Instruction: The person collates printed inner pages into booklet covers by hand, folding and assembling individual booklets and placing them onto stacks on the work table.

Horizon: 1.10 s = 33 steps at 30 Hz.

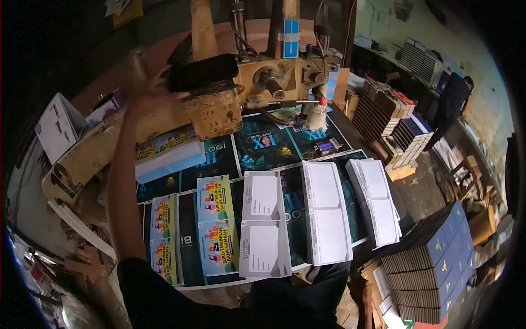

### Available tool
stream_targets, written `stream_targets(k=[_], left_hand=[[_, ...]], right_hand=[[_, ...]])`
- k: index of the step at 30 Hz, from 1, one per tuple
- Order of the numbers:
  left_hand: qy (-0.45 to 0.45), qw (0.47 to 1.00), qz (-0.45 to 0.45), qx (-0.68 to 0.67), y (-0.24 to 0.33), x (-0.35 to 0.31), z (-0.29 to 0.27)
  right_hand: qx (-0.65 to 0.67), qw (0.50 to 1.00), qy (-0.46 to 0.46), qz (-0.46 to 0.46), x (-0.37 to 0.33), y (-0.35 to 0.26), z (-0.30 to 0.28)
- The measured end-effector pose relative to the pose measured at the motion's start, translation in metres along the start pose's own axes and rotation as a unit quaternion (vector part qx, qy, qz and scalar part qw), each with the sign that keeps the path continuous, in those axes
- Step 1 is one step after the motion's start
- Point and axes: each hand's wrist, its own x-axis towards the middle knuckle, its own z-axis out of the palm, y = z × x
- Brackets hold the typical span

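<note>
My left hand (156,98) is raised at the far left of the table, fingers spread, beside the worn metal head of a sewing or stitching-type machine (213,115) with a black cover (203,72). I see nothing held in it. Low at the right edge of the table hangs my right hand (361,293), its fingers not clear. Between them lie stacks of colourful printed booklet covers (215,225), a stack of grey-and-white printed sheets (263,225) and two piles of white sheets (329,211) (377,203).
Dark printed sheets (263,142) cover the table. A thicker stack (170,159) sits beside the machine. Blue-covered books (433,268) are piled at the lower right, more bound stacks (383,112) behind. A person in dark clothes (452,104) stands at the far right.
</note>
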Motion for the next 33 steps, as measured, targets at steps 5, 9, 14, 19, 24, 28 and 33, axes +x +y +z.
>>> stream_targets(k=[5, 9, 14, 19, 24, 28, 33], left_hand=[[-0.098, 0.976, 0.087, -0.177, -0.014, 0.014, 0.014], [-0.080, 0.968, 0.085, -0.220, -0.040, 0.032, 0.060], [-0.029, 0.987, 0.106, -0.119, -0.010, 0.032, 0.062], [0.073, 0.987, 0.132, 0.052, -0.007, 0.009, 0.055], [0.234, 0.926, 0.150, 0.255, 0.056, -0.027, 0.024], [0.315, 0.876, 0.186, 0.314, 0.142, -0.032, 0.025], [0.277, 0.825, 0.349, 0.349, 0.239, -0.023, 0.053]], right_hand=[[-0.239, 0.936, 0.231, -0.114, 0.030, -0.102, 0.047], [-0.403, 0.750, 0.512, -0.113, 0.106, -0.223, 0.001], [-0.361, 0.834, 0.413, 0.065, 0.132, -0.192, -0.043], [-0.360, 0.890, 0.256, 0.111, 0.094, -0.029, -0.057], [-0.418, 0.860, 0.246, 0.162, -0.020, 0.058, -0.011], [-0.407, 0.840, 0.232, 0.275, -0.101, 0.103, 0.017], [-0.444, 0.842, 0.151, 0.268, -0.130, 0.068, 0.089]])
